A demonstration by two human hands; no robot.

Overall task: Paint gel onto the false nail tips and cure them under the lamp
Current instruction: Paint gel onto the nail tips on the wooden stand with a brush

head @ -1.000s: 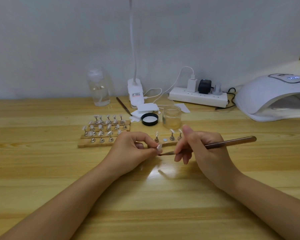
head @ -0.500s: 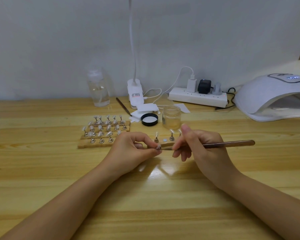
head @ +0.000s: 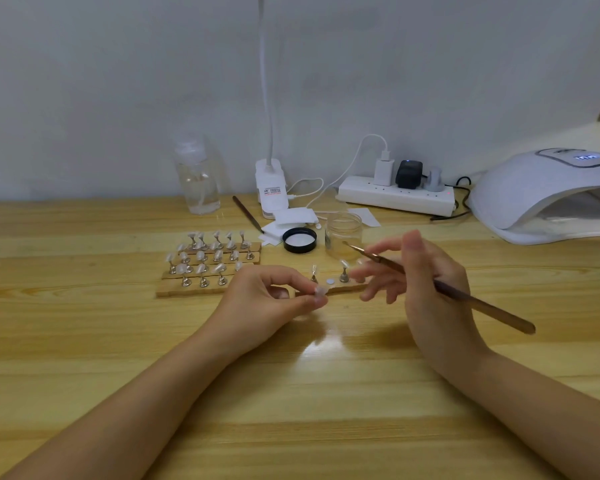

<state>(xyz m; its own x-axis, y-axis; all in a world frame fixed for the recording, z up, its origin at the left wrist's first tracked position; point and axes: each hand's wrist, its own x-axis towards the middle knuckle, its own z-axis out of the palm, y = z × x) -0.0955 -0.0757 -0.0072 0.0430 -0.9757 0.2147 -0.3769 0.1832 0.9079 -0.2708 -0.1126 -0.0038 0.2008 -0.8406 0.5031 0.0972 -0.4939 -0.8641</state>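
Painting underway: left hand pinches one nail tip just before gel jar; right hand grips brush, bristles by jar. Curing lamp, right of jar, holds no tips I can see.

Right hand fingertips motion-blurred, curing lamp cut off by right edge, desk lamp neck leaving top edge, nail tip largely hidden in left hand, lamp display digits unreadable.
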